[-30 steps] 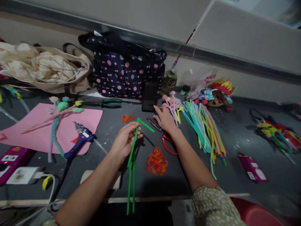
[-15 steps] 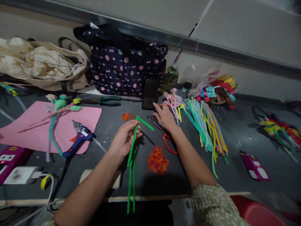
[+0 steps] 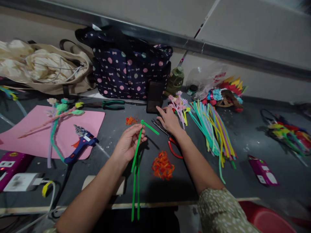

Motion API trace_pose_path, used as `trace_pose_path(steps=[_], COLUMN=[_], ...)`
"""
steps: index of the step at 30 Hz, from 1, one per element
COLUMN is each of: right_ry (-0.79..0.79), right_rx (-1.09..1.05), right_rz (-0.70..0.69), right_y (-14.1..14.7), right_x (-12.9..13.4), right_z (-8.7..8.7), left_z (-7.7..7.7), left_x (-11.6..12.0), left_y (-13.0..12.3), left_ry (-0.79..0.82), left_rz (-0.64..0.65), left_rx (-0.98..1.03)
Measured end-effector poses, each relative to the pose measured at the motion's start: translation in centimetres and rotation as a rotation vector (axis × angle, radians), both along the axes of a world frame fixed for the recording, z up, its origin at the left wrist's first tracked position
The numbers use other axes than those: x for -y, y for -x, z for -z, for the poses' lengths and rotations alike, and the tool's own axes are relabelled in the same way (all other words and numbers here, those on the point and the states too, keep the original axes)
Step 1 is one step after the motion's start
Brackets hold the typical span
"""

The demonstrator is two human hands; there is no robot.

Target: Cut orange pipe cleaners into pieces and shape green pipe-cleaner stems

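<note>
Near the middle of the table, my left hand [image 3: 130, 140] pinches a bent green pipe cleaner [image 3: 151, 128], one arm slanting right and the other hanging down. Below it, two straight green pipe cleaners [image 3: 134, 194] reach over the table's front edge. My right hand [image 3: 168, 120] has its fingers apart at the lower edge of a black phone [image 3: 155, 97], which leans on a dark patterned bag. Under the right wrist lie red-handled pliers [image 3: 173, 149]. Orange-red snippets [image 3: 163, 165] form a pile between the forearms, and a smaller orange pile [image 3: 131, 120] lies behind the left hand.
A blue glue gun [image 3: 81, 147] and fuzzy flowers lie on pink paper [image 3: 36, 121] at left. Coloured pipe cleaners [image 3: 213, 129] spread at right, beside pink flowers [image 3: 179, 105]. The patterned bag [image 3: 133, 71] stands behind. A purple device [image 3: 263, 171] lies far right.
My right hand has shifted very slightly left at the phone's lower edge. My left hand keeps its hold on the bent green pipe cleaner.
</note>
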State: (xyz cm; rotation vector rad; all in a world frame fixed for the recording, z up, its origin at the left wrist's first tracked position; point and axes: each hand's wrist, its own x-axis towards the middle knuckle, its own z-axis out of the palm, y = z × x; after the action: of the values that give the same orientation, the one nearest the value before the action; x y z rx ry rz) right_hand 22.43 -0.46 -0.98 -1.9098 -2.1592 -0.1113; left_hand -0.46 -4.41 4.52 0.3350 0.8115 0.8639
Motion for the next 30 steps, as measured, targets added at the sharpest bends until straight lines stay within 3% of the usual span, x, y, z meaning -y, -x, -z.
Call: trace_pose_path(steps=[12,20,30], right_ry=[-0.060,-0.143,-0.202], right_rx=[-0.123,-0.276,-0.223], right_rz=[0.041,0.027,0.100], right_y=[-0.4,1.3,1.0], right_x=[2.6,4.3,4.5], right_z=[-1.1,-0.1,0.5], left_z=[0.6,1.0,2.3], left_x=[-0.4,-1.1,-2.0], left_y=[-0.1,-0.3,-0.4], left_ry=[-0.043,-0.068,-0.094], left_rz=[0.030,0.010,0.000], left_rx=[-0.011,-0.073,-0.094])
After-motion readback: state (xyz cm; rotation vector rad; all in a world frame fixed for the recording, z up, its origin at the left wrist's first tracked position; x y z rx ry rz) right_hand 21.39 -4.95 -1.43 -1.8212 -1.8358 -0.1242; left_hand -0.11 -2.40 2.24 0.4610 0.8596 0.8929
